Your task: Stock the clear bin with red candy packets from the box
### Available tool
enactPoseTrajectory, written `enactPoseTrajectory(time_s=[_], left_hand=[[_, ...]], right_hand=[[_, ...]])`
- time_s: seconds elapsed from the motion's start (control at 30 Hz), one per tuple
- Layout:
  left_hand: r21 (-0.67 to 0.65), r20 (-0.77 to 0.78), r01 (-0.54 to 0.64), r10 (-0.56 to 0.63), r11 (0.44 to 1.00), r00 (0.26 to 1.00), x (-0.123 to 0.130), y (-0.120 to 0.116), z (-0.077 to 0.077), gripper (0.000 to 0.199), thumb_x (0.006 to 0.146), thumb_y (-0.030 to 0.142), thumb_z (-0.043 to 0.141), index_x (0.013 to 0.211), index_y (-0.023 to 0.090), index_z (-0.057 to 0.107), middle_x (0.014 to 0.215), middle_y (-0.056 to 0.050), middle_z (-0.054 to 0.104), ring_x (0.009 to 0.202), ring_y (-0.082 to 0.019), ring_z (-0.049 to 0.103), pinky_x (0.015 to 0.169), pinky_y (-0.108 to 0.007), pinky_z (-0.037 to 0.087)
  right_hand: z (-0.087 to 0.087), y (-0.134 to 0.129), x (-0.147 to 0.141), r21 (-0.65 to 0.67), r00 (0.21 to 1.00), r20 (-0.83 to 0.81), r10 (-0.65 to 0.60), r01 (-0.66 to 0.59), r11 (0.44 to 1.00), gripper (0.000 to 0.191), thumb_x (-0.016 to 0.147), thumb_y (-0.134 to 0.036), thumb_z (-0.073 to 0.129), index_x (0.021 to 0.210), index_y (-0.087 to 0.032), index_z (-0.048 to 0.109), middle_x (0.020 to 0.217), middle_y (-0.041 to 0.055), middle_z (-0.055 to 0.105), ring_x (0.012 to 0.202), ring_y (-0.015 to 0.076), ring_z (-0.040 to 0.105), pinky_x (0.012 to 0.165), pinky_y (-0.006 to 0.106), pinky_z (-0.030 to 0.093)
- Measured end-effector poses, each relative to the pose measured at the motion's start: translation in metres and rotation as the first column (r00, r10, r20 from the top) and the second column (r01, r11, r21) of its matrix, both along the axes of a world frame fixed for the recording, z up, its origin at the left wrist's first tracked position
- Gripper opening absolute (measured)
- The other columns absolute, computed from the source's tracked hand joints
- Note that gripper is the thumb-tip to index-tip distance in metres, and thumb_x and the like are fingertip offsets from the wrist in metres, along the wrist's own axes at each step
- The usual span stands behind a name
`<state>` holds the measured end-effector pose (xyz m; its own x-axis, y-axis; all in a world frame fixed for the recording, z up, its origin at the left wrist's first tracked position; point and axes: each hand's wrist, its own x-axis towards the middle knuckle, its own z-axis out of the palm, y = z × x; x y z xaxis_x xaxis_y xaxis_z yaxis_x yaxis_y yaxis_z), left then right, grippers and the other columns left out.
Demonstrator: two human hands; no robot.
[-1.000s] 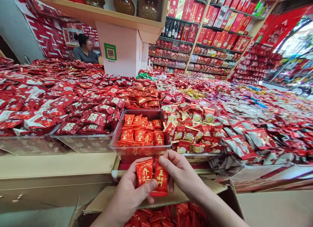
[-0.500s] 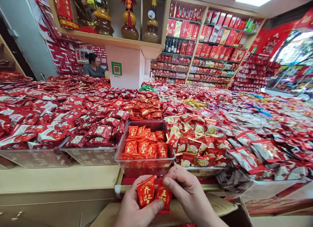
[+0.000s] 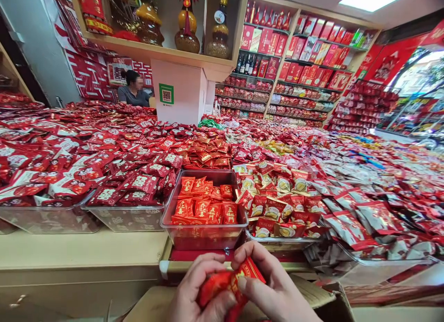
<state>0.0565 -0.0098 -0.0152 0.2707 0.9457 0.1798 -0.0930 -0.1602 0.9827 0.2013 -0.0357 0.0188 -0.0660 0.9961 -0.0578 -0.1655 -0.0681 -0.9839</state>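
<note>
A: In the head camera's view, what do the left hand [image 3: 189, 292] and right hand [image 3: 274, 285] hold?

B: Both are low at centre, fingers curled. The left hand closes around a blurred red packet [image 3: 214, 285]; the right hand pinches a gold-printed red packet [image 3: 251, 270] between thumb and fingers. The two packets meet between the palms.

A: Which way do they point?

B: The left one's long axis seems to slant up to the right. The right one is tilted, one edge sloping down to the right; fingers cover too much to tell its long axis.

A: What edges and room surround them?

B: Below are the bent flaps of a cardboard box [image 3: 149, 306]. Just beyond the fingertips stands a clear tub [image 3: 204, 238] of small red packets [image 3: 201, 206], near the front of the counter. To the left, a bare strip of pale counter [image 3: 86, 248] runs before more tubs. To the right, durian packets [image 3: 274, 208] crowd their tray.

A: Any writing?

B: The held packets' print is hard to read. A packet in the tub reads 五福臨門; its neighbours to the right say "DURIAN". Maroon packets [image 3: 140, 183] at left bear the double-happiness sign, and a green sign [image 3: 166, 94] behind shows a QR code.
</note>
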Motion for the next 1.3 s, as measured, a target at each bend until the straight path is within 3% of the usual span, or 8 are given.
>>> enactPoseTrajectory(time_s=[0.1,0.2,0.37,0.47,0.57,0.73,1.0,1.3], left_hand=[[-0.309,0.149,0.155,-0.114,0.938,0.982,0.0,0.003,0.005,0.037,0.059,0.037,0.072,0.093,0.025,0.062,0.09,-0.005,0.068,0.083,-0.024,0.063,0.073,-0.032,0.048],[-0.425,0.283,0.25,-0.135,0.87,0.95,0.0,0.003,0.008,0.041,0.051,0.029,0.079,0.087,0.021,0.061,0.076,-0.003,0.07,0.069,-0.02,0.064,0.064,-0.03,0.049],[-0.565,0.251,-0.093,0.278,0.82,0.927,-0.007,0.014,0.01,0.035,0.052,0.028,0.078,0.08,0.019,0.06,0.059,0.003,0.065,0.051,-0.009,0.054,0.037,-0.013,0.034],[-0.58,0.281,-0.146,0.366,0.801,0.887,-0.01,0.022,0.011,0.034,0.054,0.027,0.077,0.083,0.019,0.06,0.066,0.001,0.065,0.058,-0.01,0.055,0.035,-0.013,0.033],[-0.565,0.325,-0.171,0.408,0.808,0.853,-0.011,0.025,0.011,0.033,0.055,0.024,0.076,0.084,0.021,0.06,0.071,0.002,0.065,0.062,-0.01,0.056,0.039,-0.014,0.038],[-0.594,0.363,-0.146,0.426,0.791,0.829,-0.012,0.023,0.008,0.021,0.065,0.022,0.065,0.085,0.022,0.06,0.079,0.0,0.065,0.068,-0.016,0.061,0.042,-0.02,0.042],[-0.592,0.321,-0.144,0.395,0.793,0.861,-0.012,0.019,0.01,0.02,0.07,0.025,0.062,0.09,0.025,0.058,0.087,0.001,0.063,0.077,-0.017,0.062,0.046,-0.02,0.043],[-0.592,0.402,-0.093,0.393,0.8,0.827,-0.014,0.02,0.005,0.02,0.07,0.024,0.063,0.089,0.022,0.059,0.086,0.0,0.065,0.088,-0.021,0.062,0.054,-0.024,0.05]], right_hand=[[0.001,-0.001,0.002,0.012,0.998,-0.036,0.057,-0.056,0.998,0.025,0.068,-0.03,0.065,0.086,-0.019,0.05,0.08,-0.0005,0.053,0.066,0.0099,0.046,0.06,0.022,0.037],[-0.005,-0.002,0.003,0.024,0.998,-0.044,0.05,-0.049,0.999,0.037,0.066,-0.028,0.068,0.097,-0.022,0.049,0.088,0.0011,0.055,0.073,0.0115,0.052,0.065,0.024,0.041],[0.012,0.009,0.018,0.102,0.985,0.169,-0.048,0.031,0.994,0.03,0.07,-0.031,0.064,0.094,-0.021,0.05,0.078,0.0015,0.059,0.073,0.0149,0.057,0.065,0.026,0.045],[0.044,0.028,0.023,0.429,0.78,0.543,-0.311,0.06,0.901,0.009,0.076,-0.024,0.057,0.083,-0.02,0.056,0.078,0.002,0.062,0.072,0.0142,0.056,0.065,0.025,0.043],[0.069,0.058,0.015,0.524,0.545,0.744,-0.385,-0.119,0.843,0.008,0.077,-0.014,0.053,0.077,-0.02,0.059,0.074,-0.0012,0.064,0.069,0.0119,0.057,0.065,0.022,0.041],[0.077,0.116,-0.005,0.21,0.157,0.974,-0.167,-0.323,0.923,0.012,0.078,-0.013,0.05,0.083,-0.018,0.061,0.082,0.0016,0.067,0.076,0.0142,0.059,0.065,0.023,0.041],[0.073,0.17,-0.026,-0.2,-0.156,0.976,0.153,-0.356,0.913,0.016,0.083,-0.025,0.052,0.092,-0.013,0.058,0.088,0.0031,0.062,0.076,0.0142,0.059,0.068,0.032,0.049],[0.042,0.193,-0.023,-0.219,-0.338,0.935,0.103,-0.325,0.92,0.021,0.084,-0.026,0.051,0.1,-0.013,0.056,0.102,0.0067,0.058,0.091,0.0185,0.057,0.076,0.038,0.048]])
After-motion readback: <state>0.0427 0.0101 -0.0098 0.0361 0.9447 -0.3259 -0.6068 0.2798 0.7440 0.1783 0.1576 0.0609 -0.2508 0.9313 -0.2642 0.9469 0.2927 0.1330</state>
